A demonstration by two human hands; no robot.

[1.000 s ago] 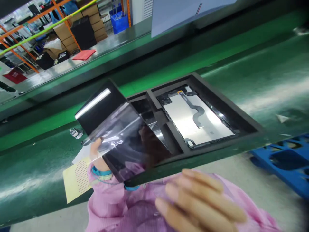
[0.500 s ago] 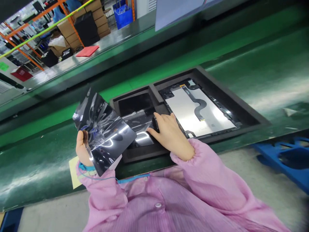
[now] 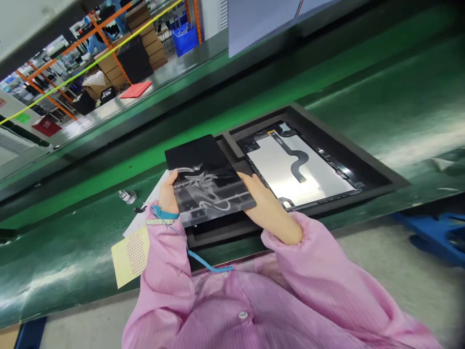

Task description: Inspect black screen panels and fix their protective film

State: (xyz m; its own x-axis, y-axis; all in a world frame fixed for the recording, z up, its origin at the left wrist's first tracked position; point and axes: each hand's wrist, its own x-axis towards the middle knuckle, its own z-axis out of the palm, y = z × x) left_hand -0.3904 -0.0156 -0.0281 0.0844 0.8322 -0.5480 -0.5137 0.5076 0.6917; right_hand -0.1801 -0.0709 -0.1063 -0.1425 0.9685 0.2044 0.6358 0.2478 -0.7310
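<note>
A flat black glass panel (image 3: 203, 155) is held tilted over the left part of a dark foam tray (image 3: 378, 182). Wrinkled glare, perhaps from clear film, covers its lower half. My left hand (image 3: 168, 191) grips the panel's left edge, with the thumb on top. At the right edge, my right hand (image 3: 256, 194) is closed around the side, its fingers mostly hidden beneath. To the right, in the tray's other recess, lies a display assembly (image 3: 272, 167) with a silver back and a curved black flex cable (image 3: 296, 155).
A yellow sheet with red dots (image 3: 132, 254), a white sheet (image 3: 145, 218) and a small shiny metal object (image 3: 127, 196) lie on the green bench (image 3: 47, 252) at left. A blue coiled wrist cord (image 3: 207, 261) runs from my left wrist. A red folder (image 3: 136, 89) rests on the far ledge.
The crumpled clear film is no longer raised in my left hand. That hand has moved right onto the panel's edge, and the panel has been lifted out of its recess between both hands.
</note>
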